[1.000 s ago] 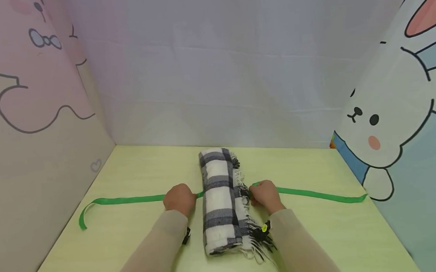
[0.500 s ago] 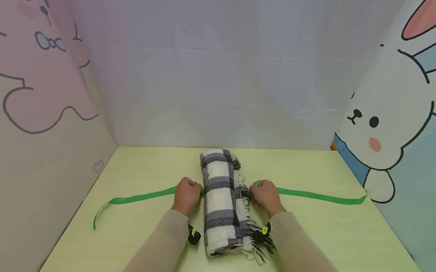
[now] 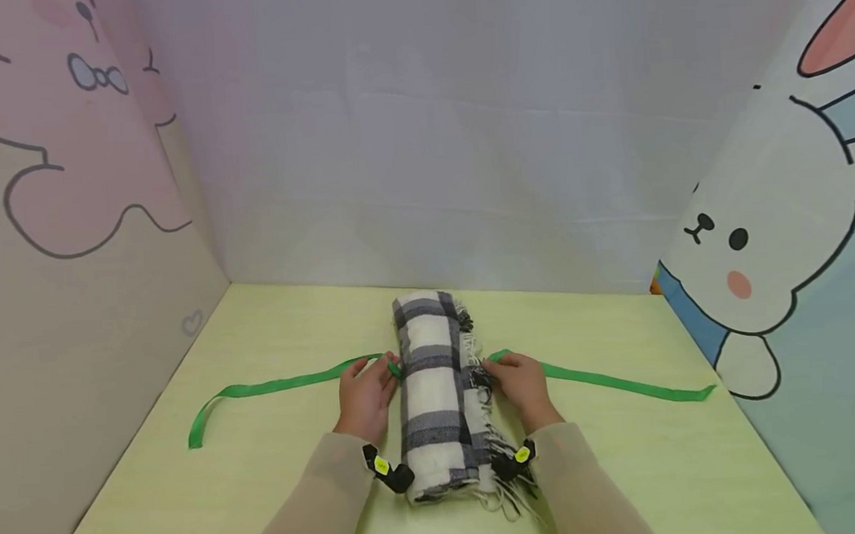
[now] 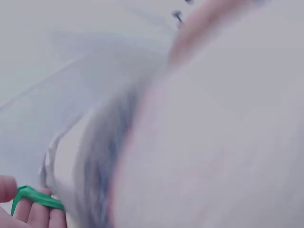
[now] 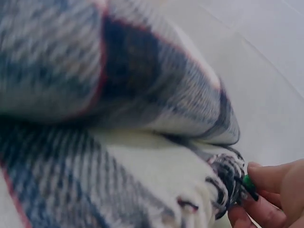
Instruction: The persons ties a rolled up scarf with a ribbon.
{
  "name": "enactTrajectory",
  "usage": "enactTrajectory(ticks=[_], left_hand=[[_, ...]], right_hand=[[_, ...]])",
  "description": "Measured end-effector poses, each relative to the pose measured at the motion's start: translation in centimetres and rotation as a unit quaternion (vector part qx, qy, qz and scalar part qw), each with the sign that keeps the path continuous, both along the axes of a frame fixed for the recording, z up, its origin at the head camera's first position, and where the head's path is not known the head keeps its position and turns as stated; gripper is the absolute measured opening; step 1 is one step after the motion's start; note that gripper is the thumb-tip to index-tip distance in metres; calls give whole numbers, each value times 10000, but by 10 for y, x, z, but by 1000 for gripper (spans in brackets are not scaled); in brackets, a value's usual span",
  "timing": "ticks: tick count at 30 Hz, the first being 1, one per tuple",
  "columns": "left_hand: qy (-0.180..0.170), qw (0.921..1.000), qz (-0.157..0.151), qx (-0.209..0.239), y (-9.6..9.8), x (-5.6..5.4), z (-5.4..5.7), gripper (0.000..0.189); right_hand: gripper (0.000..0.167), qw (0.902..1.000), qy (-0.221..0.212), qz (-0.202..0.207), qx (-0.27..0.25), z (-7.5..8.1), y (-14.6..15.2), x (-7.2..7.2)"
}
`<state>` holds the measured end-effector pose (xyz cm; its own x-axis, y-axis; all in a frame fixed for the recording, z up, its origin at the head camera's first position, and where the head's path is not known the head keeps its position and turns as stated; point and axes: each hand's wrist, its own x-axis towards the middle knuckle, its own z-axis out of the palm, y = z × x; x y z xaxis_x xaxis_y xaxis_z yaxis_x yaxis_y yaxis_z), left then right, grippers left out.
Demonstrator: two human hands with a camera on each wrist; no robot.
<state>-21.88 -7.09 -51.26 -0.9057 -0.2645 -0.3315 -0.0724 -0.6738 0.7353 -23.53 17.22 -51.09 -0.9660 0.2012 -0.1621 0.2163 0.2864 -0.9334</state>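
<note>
Ribbon (image 3: 280,384), green, under rolled plaid scarf (image 3: 435,397), each hand's grip pinching it.

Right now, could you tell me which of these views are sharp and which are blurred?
Head view: sharp, evenly lit, the rolled black-and-white plaid scarf and green ribbon clear. Left wrist view: heavily blurred, only the ribbon distinct. Right wrist view: the scarf's near weave soft, its fringe sharper.

head: looks forward and down from above the table (image 3: 265,489), walls at 12, 9 and 3 o'clock | left wrist: pressed close, blurred, facing the rolled scarf (image 4: 90,156) | right wrist: very near, facing the scarf's fringe | shared: scarf and green ribbon (image 3: 280,384) in all three views
</note>
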Motion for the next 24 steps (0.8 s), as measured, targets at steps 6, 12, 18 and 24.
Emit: enactTrajectory(ticks=[6, 12, 18, 24], left_hand=[[94, 9973, -211, 694, 8, 11, -2, 59], [-380, 9976, -404, 402, 12, 10, -4, 38], [-485, 9974, -382, 373, 11, 10, -5, 25], [-265, 9969, -368, 641, 7, 7, -5, 4]], right_hand=[[28, 9994, 259, -76, -233, 1, -1, 0], [27, 9988, 344, -195, -304, -1, -1, -1], [22, 9983, 343, -188, -425, -3, -1, -1], [20, 9887, 336, -472, -1381, -3, 0, -1]])
